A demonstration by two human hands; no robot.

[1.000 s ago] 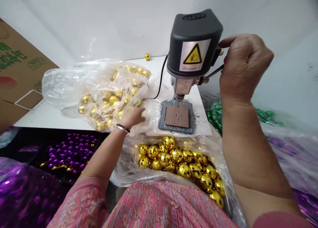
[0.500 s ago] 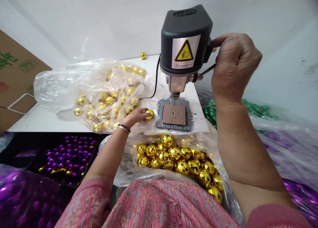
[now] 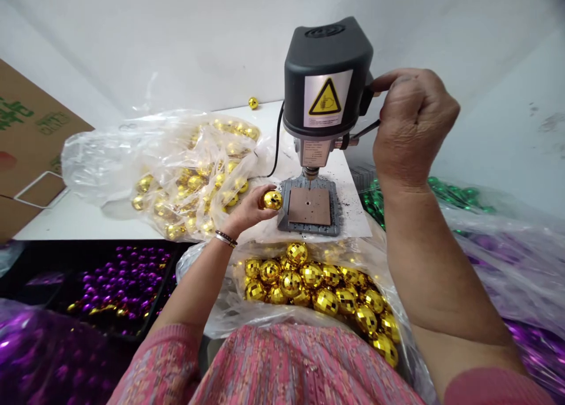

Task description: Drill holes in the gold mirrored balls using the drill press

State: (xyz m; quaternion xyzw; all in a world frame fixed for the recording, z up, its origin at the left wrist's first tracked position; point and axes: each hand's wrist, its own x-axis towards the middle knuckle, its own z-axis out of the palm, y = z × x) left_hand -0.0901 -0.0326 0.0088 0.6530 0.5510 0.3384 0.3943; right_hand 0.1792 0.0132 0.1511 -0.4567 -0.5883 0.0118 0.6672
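Between the thumb and fingers of my left hand [image 3: 252,209] is a shiny gold ball [image 3: 272,199] with a dark hole or mark facing up. It is held just left of the drill press base [image 3: 285,221]. My right hand [image 3: 412,125] is closed around the feed lever [image 3: 366,129] of the black drill press [image 3: 327,78], its index finger reaching to the side of the housing. Under the drill bit [image 3: 309,184] lies a square brown board [image 3: 309,206] with a small hole in it. The bit is raised above the board.
A clear plastic bag [image 3: 95,160] with gold balls spreads over the white table [image 3: 79,219]. Another open bag of faceted gold balls [image 3: 325,299] sits at my lap. Purple balls [image 3: 128,275] fill a dark bin; green balls [image 3: 450,193] lie at right. A cardboard box [image 3: 29,140] stands left.
My left hand has lifted the gold ball and turned it, moving slightly right toward the drill press base. My right hand stays on the lever. The view has shifted a little.
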